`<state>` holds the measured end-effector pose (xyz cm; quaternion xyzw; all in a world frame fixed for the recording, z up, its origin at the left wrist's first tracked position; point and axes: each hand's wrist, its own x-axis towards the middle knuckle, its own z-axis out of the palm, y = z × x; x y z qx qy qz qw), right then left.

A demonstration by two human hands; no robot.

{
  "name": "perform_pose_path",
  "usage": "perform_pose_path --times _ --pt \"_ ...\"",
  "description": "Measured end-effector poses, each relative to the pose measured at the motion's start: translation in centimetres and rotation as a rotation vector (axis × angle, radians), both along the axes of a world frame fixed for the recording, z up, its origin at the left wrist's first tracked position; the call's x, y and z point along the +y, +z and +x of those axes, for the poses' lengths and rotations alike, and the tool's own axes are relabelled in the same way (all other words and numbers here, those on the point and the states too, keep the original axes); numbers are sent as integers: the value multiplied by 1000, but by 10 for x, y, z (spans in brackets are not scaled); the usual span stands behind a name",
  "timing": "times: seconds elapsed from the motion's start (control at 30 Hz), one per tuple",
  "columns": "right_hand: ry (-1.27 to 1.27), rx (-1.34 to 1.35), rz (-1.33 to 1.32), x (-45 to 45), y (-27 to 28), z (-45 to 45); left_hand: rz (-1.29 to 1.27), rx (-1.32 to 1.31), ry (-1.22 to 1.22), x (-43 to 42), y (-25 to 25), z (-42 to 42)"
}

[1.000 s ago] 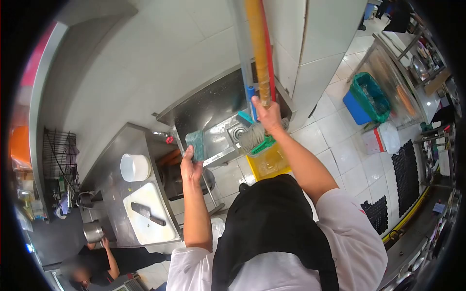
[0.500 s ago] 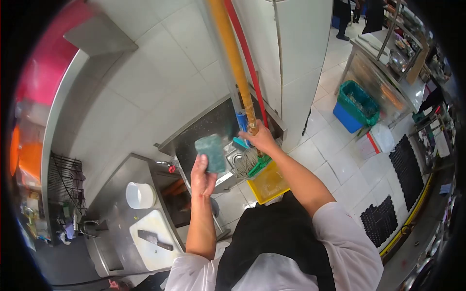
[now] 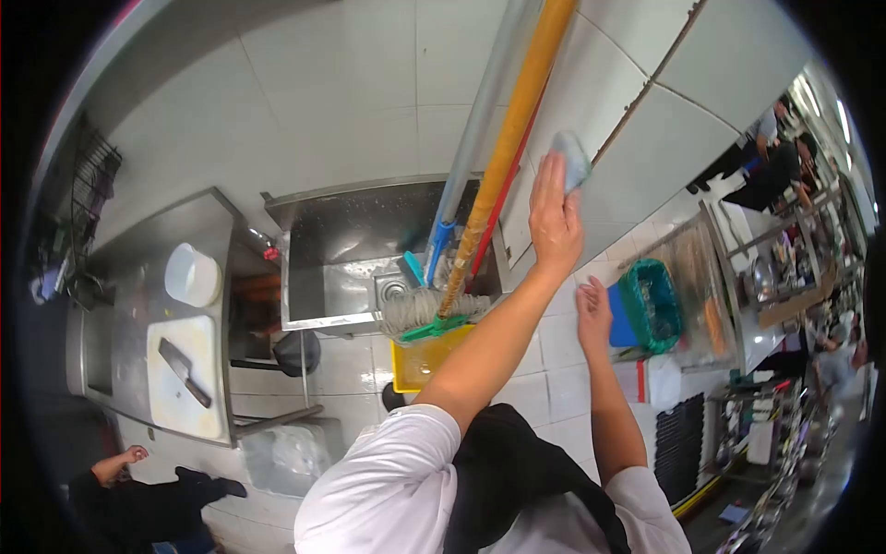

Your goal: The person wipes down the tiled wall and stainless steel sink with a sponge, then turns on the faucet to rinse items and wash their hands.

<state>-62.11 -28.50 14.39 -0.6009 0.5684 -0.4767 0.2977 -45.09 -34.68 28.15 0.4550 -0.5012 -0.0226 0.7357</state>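
My left hand [image 3: 556,226] is raised, its fingers flat over a greenish scouring pad [image 3: 574,162] that they press against the white tiled wall [image 3: 637,157]. The pad is somewhat blurred. Lower and to the right, my right hand [image 3: 593,312] hangs with loosely bent fingers and nothing visible in it. Left of my left arm leans a mop with an orange pole [image 3: 503,171], its stringy head [image 3: 406,314] in a green clamp over a yellow bucket [image 3: 413,363]. A grey pole with a blue collar [image 3: 442,236] and a red pole [image 3: 506,198] lean beside it.
Behind the mop is a steel sink [image 3: 341,286]. On the left counter are a white tub [image 3: 192,275] and a cutting board [image 3: 171,402] with a knife [image 3: 185,371]. A green-lined blue bin [image 3: 623,319] stands right. Another person [image 3: 138,499] is at lower left; others are far right.
My right hand has let go of the mop's orange pole and moved right and down. My left hand has carried the scouring pad up and right to the wall. The view has turned.
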Motion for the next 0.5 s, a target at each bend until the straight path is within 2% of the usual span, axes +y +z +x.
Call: perform_pose_path --times 0.03,0.07,0.1,0.27,0.33,0.37,0.43,0.47,0.5 --pt "-29 3 -49 -5 10 -20 -3 12 16 -11 -31 -4" --pt "-17 11 -49 -7 16 -42 203 145 -39 -17 -71 -5" --pt "-63 -2 -49 -12 22 -61 402 275 -95 -23 -89 -3" --pt "-99 -85 -118 -35 45 -63 401 236 -253 -36 -57 18" --pt "-58 -81 -67 -39 19 -51 160 195 -352 -44 20 28" --pt "-2 -81 -40 -39 4 -43 172 195 -358 -57 25 32" --pt "117 189 59 -22 -33 -31 162 156 -395 -70 27 37" --pt "174 161 155 -10 -49 -24 248 218 -368 -55 13 34" --pt "238 132 246 5 -64 -20 375 243 -309 -60 -37 30"
